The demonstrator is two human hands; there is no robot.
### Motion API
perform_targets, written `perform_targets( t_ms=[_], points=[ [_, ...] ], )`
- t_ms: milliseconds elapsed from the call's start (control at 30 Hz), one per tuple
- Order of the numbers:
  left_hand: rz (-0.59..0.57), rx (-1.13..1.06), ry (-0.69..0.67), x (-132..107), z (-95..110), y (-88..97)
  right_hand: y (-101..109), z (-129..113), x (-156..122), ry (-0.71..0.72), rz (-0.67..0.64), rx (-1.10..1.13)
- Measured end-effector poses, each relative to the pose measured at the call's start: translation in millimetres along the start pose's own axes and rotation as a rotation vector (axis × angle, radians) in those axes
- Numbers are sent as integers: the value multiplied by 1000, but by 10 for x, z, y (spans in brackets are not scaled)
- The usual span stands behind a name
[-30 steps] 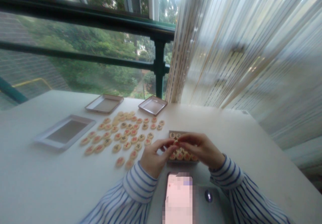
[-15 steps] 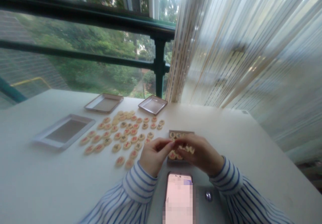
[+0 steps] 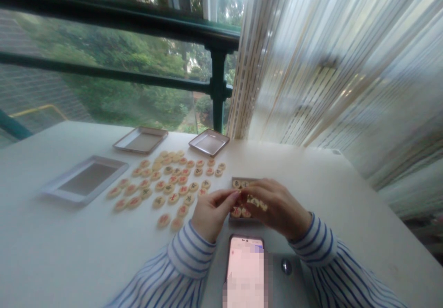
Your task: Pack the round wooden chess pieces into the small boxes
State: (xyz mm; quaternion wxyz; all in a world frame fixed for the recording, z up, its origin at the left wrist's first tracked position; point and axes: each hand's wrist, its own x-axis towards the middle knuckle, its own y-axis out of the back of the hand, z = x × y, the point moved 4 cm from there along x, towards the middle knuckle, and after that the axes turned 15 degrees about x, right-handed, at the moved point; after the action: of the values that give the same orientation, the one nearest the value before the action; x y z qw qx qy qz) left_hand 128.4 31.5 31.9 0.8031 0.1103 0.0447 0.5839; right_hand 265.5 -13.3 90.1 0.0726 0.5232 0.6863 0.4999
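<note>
Both my hands meet over a small brown box [image 3: 238, 179] of round wooden chess pieces near the table's front middle. My left hand [image 3: 212, 214] is curled, its thumb and fingers pinched at the box's left edge. My right hand [image 3: 275, 206] is curled over the box with several pale chess pieces [image 3: 256, 202] gathered in its fingers. More pieces [image 3: 239, 213] lie in the box under the hands. What the left fingers pinch is too small to make out.
Several loose chess pieces [image 3: 169, 183] are spread on the white table [image 3: 51, 243] left of the box. A white tray [image 3: 85, 179] lies at left, two brown lids [image 3: 140, 140] [image 3: 209, 142] at the back. A phone [image 3: 246, 266] stands before me. Window railing and curtain behind.
My right hand has dropped lower onto the box and gathered pieces into its fingers. The left hand stays pinched at the box's left edge. The view has shifted slightly.
</note>
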Motion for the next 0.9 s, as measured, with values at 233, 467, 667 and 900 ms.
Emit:
perform_targets(
  t_ms=[233,467,667,900],
  points=[
    [-19,23,-45,2,10,3,1,5,6,5,2,-8],
    [-14,26,-45,5,5,5,2,-3,8,6,4,-14],
    [-21,20,-41,4,-5,3,0,-5,13,-7,6,-10],
    [-29,7,-43,1,-13,3,-19,8,9,-16,4,-17]
  ],
)
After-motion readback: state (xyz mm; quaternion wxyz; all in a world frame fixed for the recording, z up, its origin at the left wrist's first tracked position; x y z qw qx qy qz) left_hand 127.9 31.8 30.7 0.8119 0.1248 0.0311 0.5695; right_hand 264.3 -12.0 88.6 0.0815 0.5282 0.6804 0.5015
